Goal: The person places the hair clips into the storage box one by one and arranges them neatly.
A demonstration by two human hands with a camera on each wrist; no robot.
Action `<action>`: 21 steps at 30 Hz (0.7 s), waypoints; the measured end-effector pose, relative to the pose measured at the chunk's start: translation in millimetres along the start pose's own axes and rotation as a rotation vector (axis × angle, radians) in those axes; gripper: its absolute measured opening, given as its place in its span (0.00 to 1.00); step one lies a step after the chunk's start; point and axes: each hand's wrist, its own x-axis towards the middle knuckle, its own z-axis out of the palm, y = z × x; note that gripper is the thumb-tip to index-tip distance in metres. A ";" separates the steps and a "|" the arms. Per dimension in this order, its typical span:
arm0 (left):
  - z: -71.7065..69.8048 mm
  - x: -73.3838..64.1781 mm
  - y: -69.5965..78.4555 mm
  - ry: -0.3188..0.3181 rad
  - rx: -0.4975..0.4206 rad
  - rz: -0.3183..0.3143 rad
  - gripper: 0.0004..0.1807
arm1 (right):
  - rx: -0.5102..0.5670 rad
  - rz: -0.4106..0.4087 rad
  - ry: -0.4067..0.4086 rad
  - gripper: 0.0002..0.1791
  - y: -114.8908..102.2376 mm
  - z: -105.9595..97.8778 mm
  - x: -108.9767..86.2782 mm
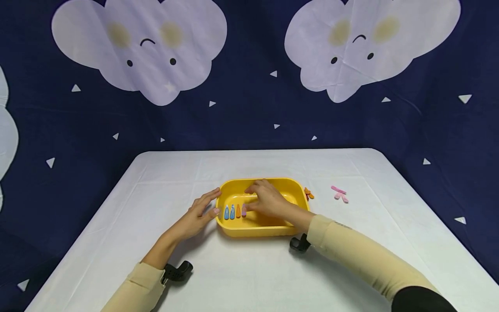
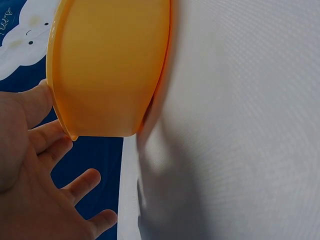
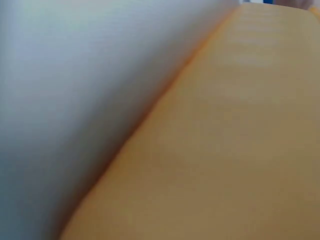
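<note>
In the head view, a yellow tray [image 1: 273,232] stands on the white table. A row of snap hair clips lies at its left end: two blue hair clips [image 1: 229,212], an orange hair clip [image 1: 238,211] and a purple hair clip [image 1: 244,213]. My right hand [image 1: 269,200] reaches into the tray from the right, thumb at the purple clip, index finger spread away from the thumb. My left hand [image 1: 196,219] rests against the tray's left rim with thumb and fingertips. In the left wrist view, the fingers [image 2: 82,186] farther from the rim stretch out loosely.
Just past the tray's right end lie orange hair clips [image 1: 309,193] with something dark red among them, partly hidden by the tray. Farther right on the white table [image 1: 253,273] are several pink hair clips [image 1: 341,197]. A dark blue cloth [image 1: 249,117] with clouds hangs behind.
</note>
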 end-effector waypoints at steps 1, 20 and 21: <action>0.0 0.0 -0.1 0.001 0.002 0.001 0.28 | 0.002 0.004 0.003 0.27 0.7 -2.2 -0.6; -0.7 -1.7 1.0 0.000 0.008 0.008 0.28 | 0.075 0.023 0.130 0.28 15.8 -56.0 -23.0; -0.7 -1.7 0.9 -0.001 0.008 0.009 0.28 | 0.081 0.029 0.133 0.28 17.2 -58.8 -24.4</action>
